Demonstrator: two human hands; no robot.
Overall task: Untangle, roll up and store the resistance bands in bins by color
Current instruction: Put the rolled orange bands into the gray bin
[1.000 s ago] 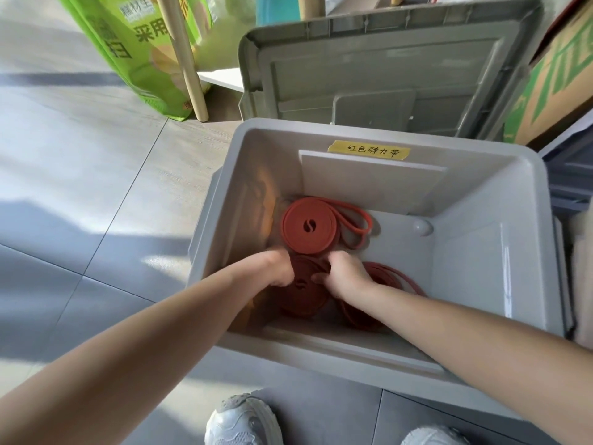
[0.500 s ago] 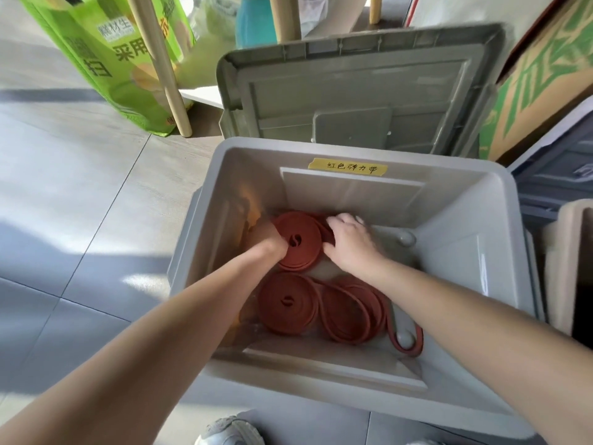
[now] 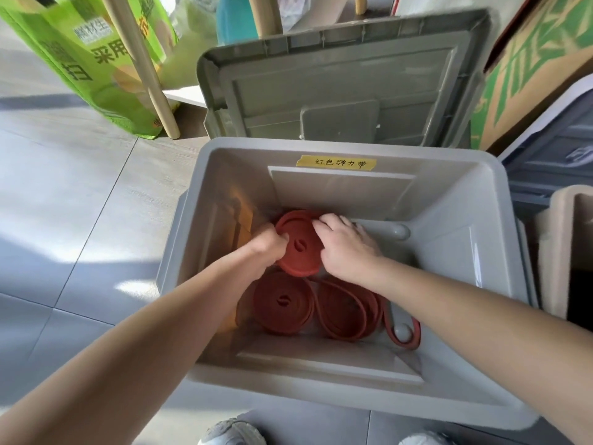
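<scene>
A grey plastic bin (image 3: 500,284) stands open on the floor, with a yellow tape label (image 3: 336,162) on its far inner wall. Three rolled red resistance bands lie on its bottom. My left hand (image 3: 268,244) grips the left edge of the far roll (image 3: 298,248), and my right hand (image 3: 345,247) holds its right side with curled fingers. Nearer to me lie a tight roll (image 3: 283,302) and a looser roll (image 3: 348,311) whose loose end loops out to the right (image 3: 404,338).
The bin's grey lid (image 3: 340,81) leans upright behind it. A green bag (image 3: 93,59) and wooden legs (image 3: 141,65) stand at the back left. A cardboard box (image 3: 539,69) and a dark crate (image 3: 552,162) are on the right. My shoes (image 3: 231,433) are at the bottom edge.
Both hands left the near rolls and reached to the far roll, now gripping it from both sides. The near rolls lie uncovered.
</scene>
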